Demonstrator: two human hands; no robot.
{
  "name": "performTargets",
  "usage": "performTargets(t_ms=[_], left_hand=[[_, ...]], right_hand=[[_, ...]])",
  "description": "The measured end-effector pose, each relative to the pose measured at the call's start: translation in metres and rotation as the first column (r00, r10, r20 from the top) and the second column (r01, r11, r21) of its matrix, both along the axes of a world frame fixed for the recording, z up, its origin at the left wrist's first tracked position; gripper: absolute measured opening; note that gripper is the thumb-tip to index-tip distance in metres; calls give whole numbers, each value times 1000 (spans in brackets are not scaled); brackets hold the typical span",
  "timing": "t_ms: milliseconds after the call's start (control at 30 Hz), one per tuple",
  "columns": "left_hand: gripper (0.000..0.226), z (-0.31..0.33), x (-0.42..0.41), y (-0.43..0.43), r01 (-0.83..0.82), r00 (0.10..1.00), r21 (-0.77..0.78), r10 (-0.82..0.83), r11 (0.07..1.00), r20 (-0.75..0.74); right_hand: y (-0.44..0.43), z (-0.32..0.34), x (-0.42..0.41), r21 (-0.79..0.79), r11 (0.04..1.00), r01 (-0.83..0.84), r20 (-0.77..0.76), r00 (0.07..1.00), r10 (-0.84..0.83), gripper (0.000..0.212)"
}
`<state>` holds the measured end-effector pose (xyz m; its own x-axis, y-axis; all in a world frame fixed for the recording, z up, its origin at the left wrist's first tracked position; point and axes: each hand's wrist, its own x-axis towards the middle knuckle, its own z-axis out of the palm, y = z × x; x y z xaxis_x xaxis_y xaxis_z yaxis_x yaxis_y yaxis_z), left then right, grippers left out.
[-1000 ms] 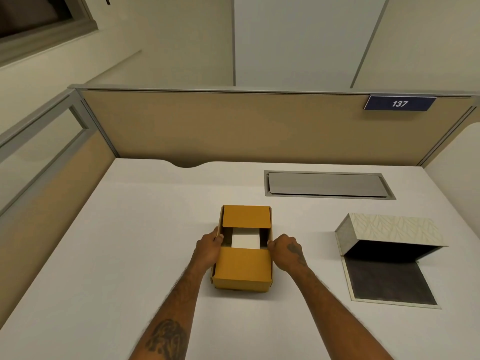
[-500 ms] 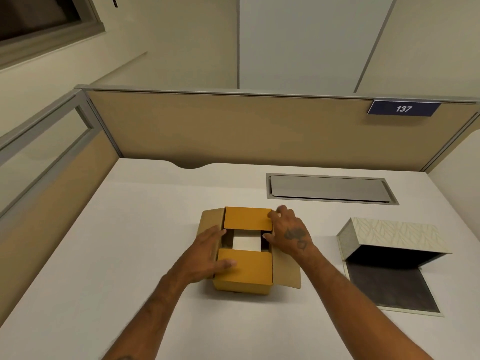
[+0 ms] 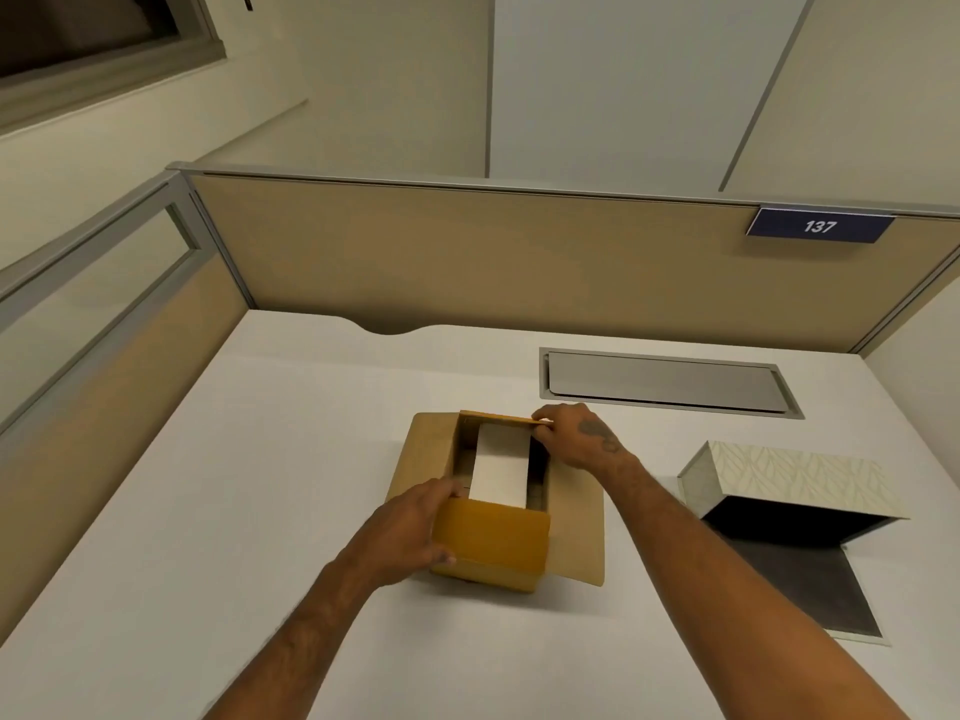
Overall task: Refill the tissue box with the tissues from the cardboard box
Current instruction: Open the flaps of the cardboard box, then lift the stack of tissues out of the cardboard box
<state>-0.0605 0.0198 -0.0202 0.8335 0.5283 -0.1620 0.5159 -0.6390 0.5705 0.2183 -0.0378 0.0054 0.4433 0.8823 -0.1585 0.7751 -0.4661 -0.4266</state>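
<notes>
Box [image 3: 493, 543]: set at desk [image 3: 208, 511] centre, side flaps spread.
Tissues [image 3: 501, 472]: white stack seen inside box.
Left hand [image 3: 410, 527]: near flap gripped.
Right hand [image 3: 576, 439]: far flap pinched.
Tissue box [image 3: 779, 480]: lay open at 3 o'clock, well apart.

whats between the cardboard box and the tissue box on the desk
Nothing but bare white desk in the head view, crossed above by the right forearm. The cardboard box has its right flap folded out toward the open tissue box.

Dim warm light, wide-angle edge distortion
</notes>
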Motion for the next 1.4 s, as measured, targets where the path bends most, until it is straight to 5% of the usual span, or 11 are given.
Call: performTargets(t_ms=[167, 333, 400, 567, 800, 1233, 1400], left_hand=[[26, 7, -15, -13, 14, 981, -228, 30, 974, 190], [42, 9, -19, -20, -39, 978, -447, 126, 894, 165], [24, 7, -24, -20, -28, 994, -389, 66, 921, 85], [71, -1, -32, -26, 0, 997, -96, -8, 995, -81], [23, -16, -16, -32, 102, 994, 363, -108, 926, -4], [22, -24, -13, -28, 119, 992, 417, -126, 901, -11], [63, -17, -1, -11, -130, 982, 344, 71, 930, 177]], right_hand=[[12, 21, -9, 193, 934, 301, 66, 946, -319, 31], [29, 20, -22, 275, 917, 289, 57, 947, -315, 23], [33, 15, -21, 234, 950, 207, 69, 971, -229, 18], [26, -8, -17, -45, 997, -68, 185, 980, 75, 35], [20, -19, -16, -128, 986, -108, 264, 954, 139, 36], [23, -17, -18, -163, 984, -70, 286, 951, 115, 36], [23, -9, -25, -133, 991, -2, 197, 980, 28, 50]])
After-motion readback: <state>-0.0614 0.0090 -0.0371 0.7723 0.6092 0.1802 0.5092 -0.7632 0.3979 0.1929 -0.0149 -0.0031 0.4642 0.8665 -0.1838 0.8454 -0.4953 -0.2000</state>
